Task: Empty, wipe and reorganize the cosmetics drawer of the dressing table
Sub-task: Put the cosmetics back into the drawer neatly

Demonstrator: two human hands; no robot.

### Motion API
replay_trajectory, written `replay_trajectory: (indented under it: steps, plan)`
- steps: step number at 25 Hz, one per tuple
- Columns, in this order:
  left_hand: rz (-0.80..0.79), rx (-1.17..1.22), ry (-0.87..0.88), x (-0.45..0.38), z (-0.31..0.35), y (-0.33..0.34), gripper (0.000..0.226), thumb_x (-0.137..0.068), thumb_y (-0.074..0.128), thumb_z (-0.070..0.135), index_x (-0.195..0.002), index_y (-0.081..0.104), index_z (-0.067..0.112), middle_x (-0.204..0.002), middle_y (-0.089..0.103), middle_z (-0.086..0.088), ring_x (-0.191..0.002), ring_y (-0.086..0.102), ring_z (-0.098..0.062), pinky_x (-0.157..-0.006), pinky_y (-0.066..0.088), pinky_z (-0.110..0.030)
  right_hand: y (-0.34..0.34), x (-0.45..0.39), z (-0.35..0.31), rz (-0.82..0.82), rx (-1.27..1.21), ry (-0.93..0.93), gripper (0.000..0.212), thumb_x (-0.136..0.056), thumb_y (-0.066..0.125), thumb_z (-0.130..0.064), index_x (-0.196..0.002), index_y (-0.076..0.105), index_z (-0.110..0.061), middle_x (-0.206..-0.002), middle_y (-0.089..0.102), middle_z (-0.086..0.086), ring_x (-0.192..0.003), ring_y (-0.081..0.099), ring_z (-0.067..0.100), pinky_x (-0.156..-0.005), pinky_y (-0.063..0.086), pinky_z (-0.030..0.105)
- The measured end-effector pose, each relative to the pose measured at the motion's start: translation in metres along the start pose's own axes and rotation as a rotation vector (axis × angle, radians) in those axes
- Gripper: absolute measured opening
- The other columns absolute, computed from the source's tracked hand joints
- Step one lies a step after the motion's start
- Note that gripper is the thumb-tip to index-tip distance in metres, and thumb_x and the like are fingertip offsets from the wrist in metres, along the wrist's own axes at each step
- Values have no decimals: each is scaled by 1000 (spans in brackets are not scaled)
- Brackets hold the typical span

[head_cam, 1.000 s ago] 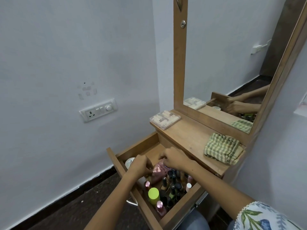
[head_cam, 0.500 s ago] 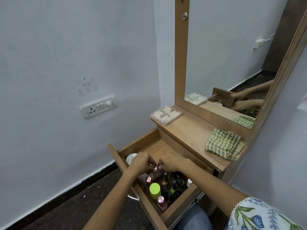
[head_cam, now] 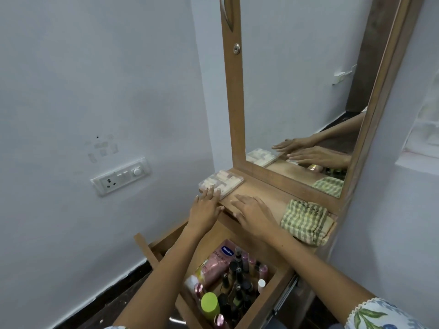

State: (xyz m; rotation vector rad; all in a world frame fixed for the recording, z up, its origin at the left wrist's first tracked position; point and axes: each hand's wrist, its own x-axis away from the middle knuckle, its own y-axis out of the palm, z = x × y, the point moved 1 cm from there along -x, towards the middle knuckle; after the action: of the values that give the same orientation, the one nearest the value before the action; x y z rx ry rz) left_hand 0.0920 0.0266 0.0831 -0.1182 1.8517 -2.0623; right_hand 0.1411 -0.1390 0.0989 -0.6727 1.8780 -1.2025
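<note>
The wooden drawer (head_cam: 273, 290) stands pulled out below the dressing table top (head_cam: 268, 193). It holds a pink Vaseline tube (head_cam: 217, 262), several dark nail polish bottles (head_cam: 238, 279) and a lime-green capped bottle (head_cam: 210, 305). My left hand (head_cam: 204, 210) reaches up with straight fingers touching the near edge of a clear plastic box (head_cam: 222, 181) on the table's left corner. My right hand (head_cam: 253, 212) lies flat on the table top with fingers spread, holding nothing.
A folded green checked cloth (head_cam: 306, 220) lies at the table's right end. The mirror (head_cam: 304, 91) rises behind the top in a wooden frame. A white switch plate (head_cam: 121, 175) sits on the left wall. Dark floor runs below.
Both hands have left the drawer and risen to the table top. The left hand now touches the clear box. The camera view tilted upward.
</note>
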Motion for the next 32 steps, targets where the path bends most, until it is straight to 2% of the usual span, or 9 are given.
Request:
replay_trajectory:
  steps: [5, 10, 13, 15, 18, 22, 25, 28, 32]
  plan:
    - [-24, 152, -157, -37, 5, 9, 57, -95, 43, 47, -141, 33, 16, -154, 24, -15, -140, 27, -31, -108, 33, -43, 3, 2, 14, -23, -10, 15, 40, -94, 49, -21, -134, 52, -20, -149, 41, 1, -136, 37, 17, -113, 22, 29]
    - [-85, 112, -217, -64, -2, 11, 68, -88, 48, 60, -144, 31, 27, -155, 11, -25, -144, 7, -39, -116, 16, -47, 2, -7, 22, 5, -44, 20, 38, -91, 53, -23, -129, 56, -21, -144, 47, -1, -132, 42, 16, -110, 29, 30]
    - [-109, 206, -279, -69, -7, 5, 71, -79, 58, 64, -140, 40, 32, -148, 25, -25, -140, 20, -39, -112, 24, -48, 2, -11, 25, 18, -66, 28, 36, -92, 54, -26, -127, 58, -22, -142, 49, -2, -130, 44, 15, -108, 32, 29]
    - [-62, 316, -289, -65, -10, 1, 67, -73, 67, 60, -132, 51, 30, -134, 38, -17, -127, 36, -33, -107, 33, -41, 3, -12, 25, 15, -77, 40, 35, -92, 54, -25, -127, 58, -21, -141, 50, -2, -128, 46, 14, -106, 34, 28]
    - [-9, 438, -260, -47, -13, -4, 68, -64, 77, 55, -122, 62, 23, -117, 45, -13, -117, 40, -28, -96, 37, -34, 5, -11, 22, 14, -82, 42, 36, -91, 52, -22, -127, 57, -21, -138, 52, -2, -125, 48, 15, -102, 38, 28]
    - [30, 489, -196, -9, -16, -15, 85, -39, 61, 75, -106, 70, 25, -99, 51, -8, -99, 45, -21, -79, 37, -27, 12, -12, 9, -2, -93, 16, 39, -92, 53, -24, -131, 52, -20, -140, 50, -1, -128, 45, 17, -101, 38, 28]
    - [60, 484, -138, 26, -25, -26, 69, -41, 63, 75, -91, 73, 27, -77, 51, -1, -83, 46, -16, -61, 30, -22, 17, -12, -3, -36, -91, -4, 44, -92, 55, -26, -135, 49, -19, -144, 46, -2, -132, 41, 16, -104, 36, 28]
    - [90, 440, -111, 57, -41, -31, 52, -45, 69, 72, -71, 66, 26, -67, 54, 4, -79, 46, -11, -57, 27, -19, 23, -10, -19, -60, -128, -68, 43, -92, 56, -23, -134, 51, -17, -144, 47, 0, -132, 42, 17, -107, 35, 30]
    - [67, 372, -182, 86, -64, -22, 69, -43, 64, 78, -67, 61, 13, -60, 53, 5, -60, 46, -9, -48, 25, -18, 43, -9, -41, -257, -94, -217, 34, -92, 53, -11, -125, 60, -14, -136, 56, 5, -127, 50, 23, -104, 42, 38]
